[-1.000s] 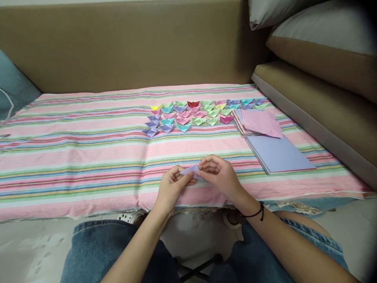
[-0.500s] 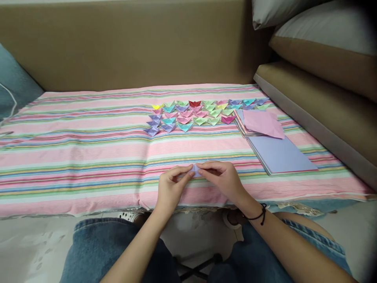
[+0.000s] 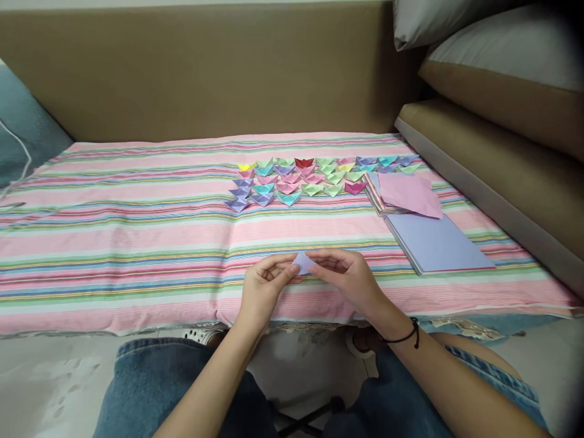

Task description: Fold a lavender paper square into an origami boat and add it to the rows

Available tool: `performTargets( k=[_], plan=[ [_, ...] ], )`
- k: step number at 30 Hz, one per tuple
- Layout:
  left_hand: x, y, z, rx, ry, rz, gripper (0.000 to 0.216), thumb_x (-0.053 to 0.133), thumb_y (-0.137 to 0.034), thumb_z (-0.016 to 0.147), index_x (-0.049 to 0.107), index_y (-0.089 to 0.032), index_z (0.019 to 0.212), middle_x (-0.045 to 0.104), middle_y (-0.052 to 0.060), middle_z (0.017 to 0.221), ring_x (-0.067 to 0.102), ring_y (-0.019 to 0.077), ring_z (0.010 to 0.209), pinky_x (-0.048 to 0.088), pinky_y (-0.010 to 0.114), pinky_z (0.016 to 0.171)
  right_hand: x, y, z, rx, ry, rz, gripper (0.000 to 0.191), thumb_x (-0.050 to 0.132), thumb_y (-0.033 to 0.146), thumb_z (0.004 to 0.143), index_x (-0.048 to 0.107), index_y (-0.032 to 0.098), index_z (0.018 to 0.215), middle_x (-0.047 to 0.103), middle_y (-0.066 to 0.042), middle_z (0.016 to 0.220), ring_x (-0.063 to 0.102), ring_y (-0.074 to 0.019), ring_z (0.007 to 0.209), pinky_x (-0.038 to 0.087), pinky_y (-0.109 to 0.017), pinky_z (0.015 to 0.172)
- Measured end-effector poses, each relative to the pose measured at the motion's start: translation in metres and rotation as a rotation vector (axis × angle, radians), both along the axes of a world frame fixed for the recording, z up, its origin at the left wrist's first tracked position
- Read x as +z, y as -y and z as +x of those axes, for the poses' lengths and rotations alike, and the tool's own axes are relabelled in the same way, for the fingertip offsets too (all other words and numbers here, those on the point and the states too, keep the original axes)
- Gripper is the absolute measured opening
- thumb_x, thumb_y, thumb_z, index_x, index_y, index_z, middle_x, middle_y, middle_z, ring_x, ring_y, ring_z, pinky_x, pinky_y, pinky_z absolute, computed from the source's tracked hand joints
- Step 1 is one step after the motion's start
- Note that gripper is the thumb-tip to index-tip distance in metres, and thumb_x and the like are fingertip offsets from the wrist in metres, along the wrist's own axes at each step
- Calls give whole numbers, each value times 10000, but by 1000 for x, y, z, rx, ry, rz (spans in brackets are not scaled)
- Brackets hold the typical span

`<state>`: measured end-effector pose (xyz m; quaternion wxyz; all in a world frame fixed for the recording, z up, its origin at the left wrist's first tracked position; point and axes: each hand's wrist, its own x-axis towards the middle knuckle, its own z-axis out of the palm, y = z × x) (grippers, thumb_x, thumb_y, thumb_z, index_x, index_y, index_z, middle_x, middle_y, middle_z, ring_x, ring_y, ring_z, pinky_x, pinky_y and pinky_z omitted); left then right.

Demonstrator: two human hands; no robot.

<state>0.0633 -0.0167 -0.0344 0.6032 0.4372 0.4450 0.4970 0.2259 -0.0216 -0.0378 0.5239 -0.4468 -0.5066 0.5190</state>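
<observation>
A small folded piece of lavender paper (image 3: 302, 263) is held between my two hands, just above the striped cloth (image 3: 173, 231). My left hand (image 3: 267, 281) pinches its left side between thumb and fingers. On the right side, my right hand (image 3: 349, 277) grips it the same way, with a dark cord bracelet at the wrist. The paper looks like a small diamond, its lower edges facing me. Beyond the hands, several folded paper boats (image 3: 288, 199) in many colours stand in rows on the cloth.
To the right lies a stack of lavender paper sheets (image 3: 440, 240), with pink sheets (image 3: 408, 193) on another pile overlapping its far end. Brown cushions (image 3: 493, 146) are piled along the right side. A brown backrest (image 3: 205, 73) closes off the far side.
The lavender paper has turned in my fingers, and more of its flat face now shows. My thumbs have shifted lower on it. The view has moved slightly.
</observation>
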Motion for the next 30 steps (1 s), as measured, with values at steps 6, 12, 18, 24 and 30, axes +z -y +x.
performTargets(
  k=[6,12,18,24,30],
  plan=[
    [3,-1,-3,-43,-69,10,281,739,-336,684,707,-162,903,719,42,780,674,175,717,563,280,680,-2,-2,3,-50,61,21,214,769,323,645,707,192,803,727,-46,782,686,-195,737,579,-331,691],
    [6,-3,-8,-123,-48,-60,303,743,-330,683,697,-151,923,733,64,817,685,181,683,563,290,683,-5,-3,5,-29,22,89,156,751,266,677,727,218,824,730,-46,906,681,-215,869,571,-354,782],
    [7,-2,-9,-122,-16,-19,355,710,-336,721,672,-175,1034,721,64,953,686,166,694,567,296,715,-5,-3,4,-47,27,96,170,752,247,675,736,229,844,727,-42,913,680,-206,851,574,-346,768],
    [10,-3,-9,-140,-39,55,311,706,-332,719,690,-187,994,698,66,1049,673,213,865,569,321,751,-6,-3,3,-51,48,122,159,747,254,681,736,229,837,729,-46,907,677,-221,875,576,-359,769],
    [12,-2,-8,-139,-104,75,285,709,-315,708,691,-175,955,709,70,966,662,189,791,539,294,716,-3,-1,2,-56,77,130,148,748,285,675,729,220,807,722,-56,886,676,-222,845,579,-365,744]
  ],
)
